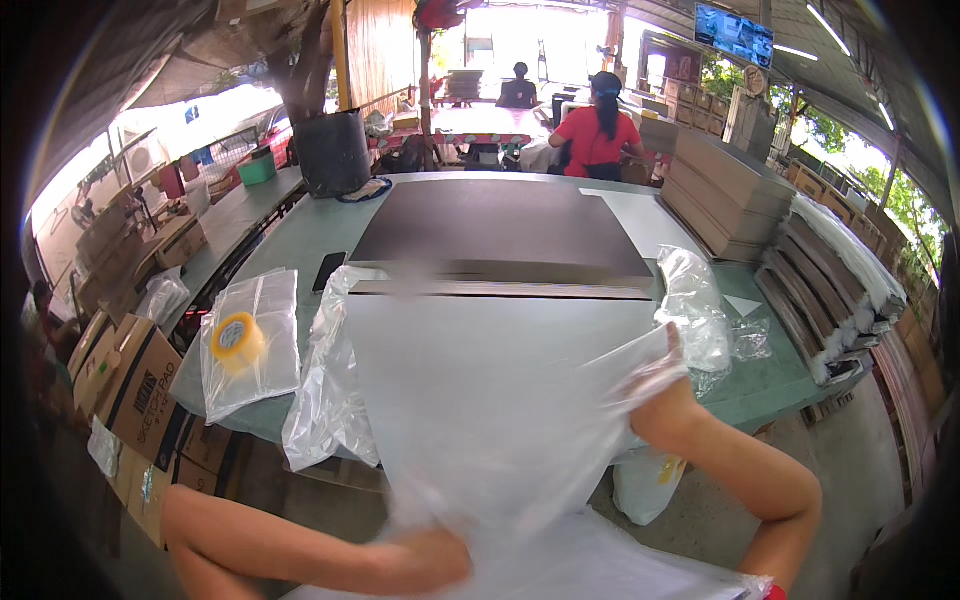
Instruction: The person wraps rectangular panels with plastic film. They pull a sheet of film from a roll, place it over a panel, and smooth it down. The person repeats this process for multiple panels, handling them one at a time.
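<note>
A large clear plastic bag [500, 400] stretches from the table's near edge down toward me, milky and partly blurred. My right hand [660, 398] is closed on its right side, with the film pulled taut and creased about the fingers. My left hand [428, 562], low and smeared by motion, is closed at the bag's lower left edge; its fingertips are hidden. Just beyond the bag lies a stack of large dark boards [500, 222] with pale edges. More loose clear film [335, 390] hangs over the table edge at the left, and crumpled film [692, 300] lies at the right.
On the green table [262, 252], a tape roll [238, 342] rests on flat plastic bags, near a black phone [329, 271]. Grey board stacks [725, 190] and wrapped stacks [825, 280] stand right. Cartons [140, 385] are at left. A person in red [598, 135] works beyond.
</note>
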The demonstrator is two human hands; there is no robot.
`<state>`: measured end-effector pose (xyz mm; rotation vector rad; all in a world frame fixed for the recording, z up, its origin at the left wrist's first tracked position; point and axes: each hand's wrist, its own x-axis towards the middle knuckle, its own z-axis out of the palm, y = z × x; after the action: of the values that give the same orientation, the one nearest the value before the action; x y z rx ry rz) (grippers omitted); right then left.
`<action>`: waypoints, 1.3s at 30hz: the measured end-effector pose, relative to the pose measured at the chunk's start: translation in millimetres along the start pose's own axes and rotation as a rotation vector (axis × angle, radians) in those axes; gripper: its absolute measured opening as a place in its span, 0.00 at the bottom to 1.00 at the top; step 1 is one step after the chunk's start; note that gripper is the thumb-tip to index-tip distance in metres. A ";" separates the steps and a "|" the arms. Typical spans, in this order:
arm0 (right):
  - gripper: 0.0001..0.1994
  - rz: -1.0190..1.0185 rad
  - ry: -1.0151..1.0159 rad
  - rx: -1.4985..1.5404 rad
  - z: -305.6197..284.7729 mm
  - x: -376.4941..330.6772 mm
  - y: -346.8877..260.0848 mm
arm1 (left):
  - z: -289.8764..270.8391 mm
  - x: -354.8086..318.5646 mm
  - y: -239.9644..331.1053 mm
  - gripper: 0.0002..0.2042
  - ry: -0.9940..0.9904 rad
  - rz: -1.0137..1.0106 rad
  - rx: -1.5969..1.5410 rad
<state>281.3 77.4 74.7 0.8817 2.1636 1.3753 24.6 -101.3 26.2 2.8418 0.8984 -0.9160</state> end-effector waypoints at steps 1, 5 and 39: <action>0.25 0.059 0.181 -0.259 35.1 0.2 -6.6 | 10.7 7.3 0.4 0.11 -0.003 0.287 -0.146; 0.23 0.021 0.021 0.143 11.9 -14.2 -10.7 | -5.3 -18.2 -71.4 0.29 -0.215 -0.358 -0.811; 0.14 0.656 0.358 2.203 61.0 -3.6 38.2 | 0.5 -88.7 -171.4 0.06 1.444 -0.645 -1.185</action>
<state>334.2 125.4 84.0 1.9794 3.0711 -1.7023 -125.6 -4.4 99.2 1.6609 1.5625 1.4915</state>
